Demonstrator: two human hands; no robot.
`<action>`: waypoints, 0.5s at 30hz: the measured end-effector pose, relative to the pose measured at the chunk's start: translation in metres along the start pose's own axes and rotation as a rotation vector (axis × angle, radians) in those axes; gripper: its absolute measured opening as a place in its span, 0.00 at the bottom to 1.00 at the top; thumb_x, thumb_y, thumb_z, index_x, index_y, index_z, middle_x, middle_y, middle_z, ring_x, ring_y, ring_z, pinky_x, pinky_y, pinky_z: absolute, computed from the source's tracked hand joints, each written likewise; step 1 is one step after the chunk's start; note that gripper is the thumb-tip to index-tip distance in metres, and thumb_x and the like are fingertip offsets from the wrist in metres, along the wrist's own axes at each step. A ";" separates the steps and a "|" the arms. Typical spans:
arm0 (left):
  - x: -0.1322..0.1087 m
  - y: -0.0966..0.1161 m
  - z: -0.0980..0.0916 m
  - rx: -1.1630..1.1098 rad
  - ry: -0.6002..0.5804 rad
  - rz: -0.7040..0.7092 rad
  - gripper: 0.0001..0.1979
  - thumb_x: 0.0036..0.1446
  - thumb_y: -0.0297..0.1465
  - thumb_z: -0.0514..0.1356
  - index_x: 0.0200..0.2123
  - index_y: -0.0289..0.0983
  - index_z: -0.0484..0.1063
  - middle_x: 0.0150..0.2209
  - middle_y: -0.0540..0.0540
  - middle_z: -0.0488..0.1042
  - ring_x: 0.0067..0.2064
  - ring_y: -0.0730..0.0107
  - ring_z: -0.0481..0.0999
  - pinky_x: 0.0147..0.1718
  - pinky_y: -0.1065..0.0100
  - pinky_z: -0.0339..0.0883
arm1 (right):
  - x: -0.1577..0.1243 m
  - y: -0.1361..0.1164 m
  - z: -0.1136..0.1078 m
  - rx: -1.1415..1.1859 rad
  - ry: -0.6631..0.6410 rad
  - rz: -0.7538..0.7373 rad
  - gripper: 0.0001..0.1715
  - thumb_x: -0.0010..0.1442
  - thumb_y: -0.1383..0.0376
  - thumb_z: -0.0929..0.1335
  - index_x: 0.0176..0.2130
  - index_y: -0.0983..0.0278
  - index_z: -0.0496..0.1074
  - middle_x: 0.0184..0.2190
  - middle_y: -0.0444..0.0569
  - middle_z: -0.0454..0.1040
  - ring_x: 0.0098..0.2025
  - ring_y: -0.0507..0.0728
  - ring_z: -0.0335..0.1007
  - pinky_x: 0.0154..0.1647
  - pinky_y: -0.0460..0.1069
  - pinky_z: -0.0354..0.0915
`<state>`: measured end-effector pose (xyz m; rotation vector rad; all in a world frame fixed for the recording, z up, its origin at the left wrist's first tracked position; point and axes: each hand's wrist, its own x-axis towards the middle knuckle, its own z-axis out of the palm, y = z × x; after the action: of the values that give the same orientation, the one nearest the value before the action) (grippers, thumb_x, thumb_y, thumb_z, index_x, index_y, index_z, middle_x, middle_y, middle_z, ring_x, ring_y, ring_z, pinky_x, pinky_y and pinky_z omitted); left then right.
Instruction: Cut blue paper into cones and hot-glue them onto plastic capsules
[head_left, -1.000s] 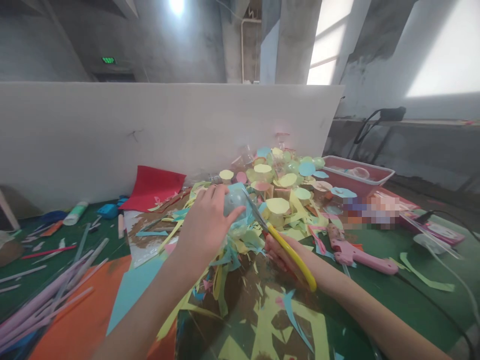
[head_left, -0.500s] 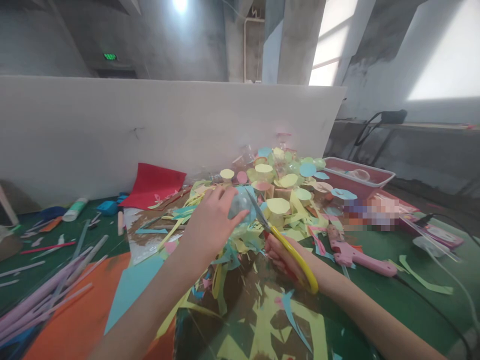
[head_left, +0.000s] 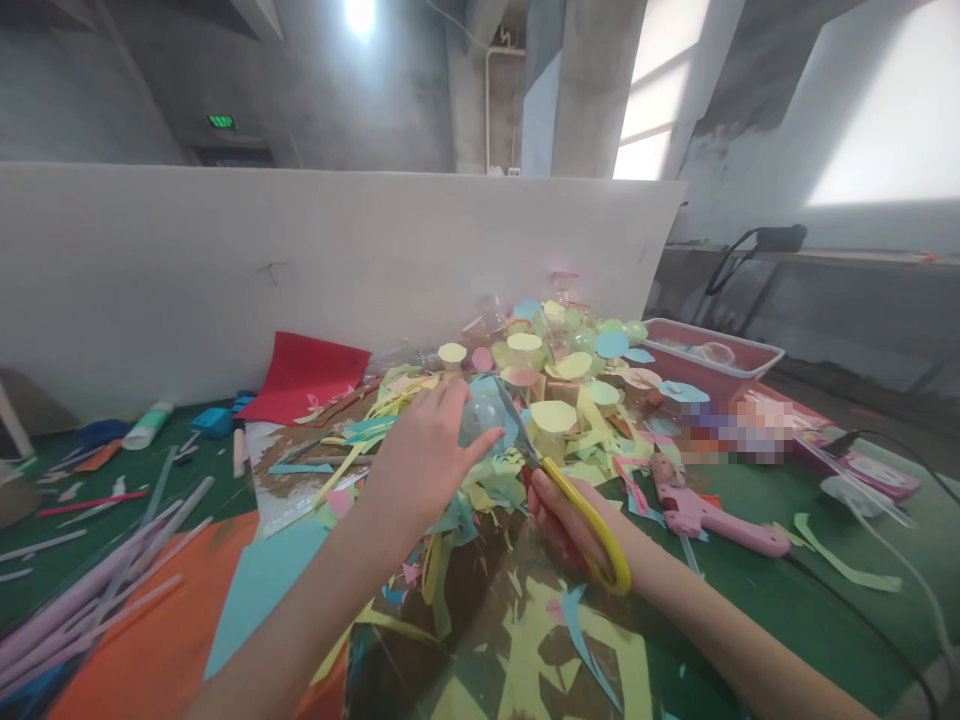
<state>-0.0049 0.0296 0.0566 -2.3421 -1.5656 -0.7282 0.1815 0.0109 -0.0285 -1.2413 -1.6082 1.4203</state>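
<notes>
My left hand (head_left: 431, 455) is closed around a clear plastic cup (head_left: 480, 415), with blue paper showing at its far side. In my right hand (head_left: 562, 515) are scissors (head_left: 577, 500) with yellow and red handles. Their blades point up and away, against the cup's right side; whether they are cutting into the paper edge I cannot tell. Beneath both hands lies a heap of yellow, green and blue paper scraps (head_left: 487, 495). Just beyond stand several clear cups topped with paper discs, among them a yellow disc (head_left: 553, 416) and a blue disc (head_left: 612, 344).
A pink glue gun (head_left: 720, 520) lies to the right with its cord trailing off. Behind it stands a pink basket (head_left: 720, 375). On the left are red paper (head_left: 307, 375), orange sheets (head_left: 172, 610), pink tubes (head_left: 97, 590) and a glue stick (head_left: 148, 425). A white panel (head_left: 300, 240) rises behind.
Both hands keep nearly the same pose around the cup and scissors. The whole view has shifted slightly.
</notes>
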 end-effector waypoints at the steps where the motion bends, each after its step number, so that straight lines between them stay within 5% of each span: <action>1: 0.000 0.000 0.000 -0.005 -0.001 -0.001 0.11 0.59 0.38 0.60 0.35 0.39 0.61 0.35 0.48 0.68 0.38 0.61 0.70 0.33 0.65 0.63 | -0.001 -0.002 0.000 -0.016 0.004 -0.005 0.33 0.58 0.35 0.56 0.29 0.61 0.62 0.14 0.36 0.56 0.16 0.48 0.51 0.17 0.44 0.51; 9: 0.000 0.001 -0.004 -0.044 -0.011 -0.020 0.11 0.59 0.37 0.60 0.35 0.39 0.61 0.35 0.47 0.68 0.39 0.61 0.70 0.34 0.63 0.64 | 0.000 0.000 -0.002 0.010 -0.006 -0.012 0.32 0.58 0.36 0.57 0.29 0.61 0.61 0.15 0.35 0.53 0.16 0.47 0.49 0.15 0.44 0.48; 15: 0.001 0.000 -0.006 -0.062 0.006 0.067 0.09 0.60 0.36 0.59 0.38 0.39 0.63 0.39 0.46 0.69 0.43 0.60 0.70 0.40 0.61 0.66 | -0.001 0.006 0.000 -0.017 0.025 -0.151 0.28 0.59 0.39 0.60 0.32 0.60 0.62 0.22 0.39 0.57 0.22 0.50 0.51 0.19 0.45 0.52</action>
<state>-0.0061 0.0280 0.0625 -2.4213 -1.4748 -0.7783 0.1830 0.0102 -0.0340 -1.1175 -1.6629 1.2954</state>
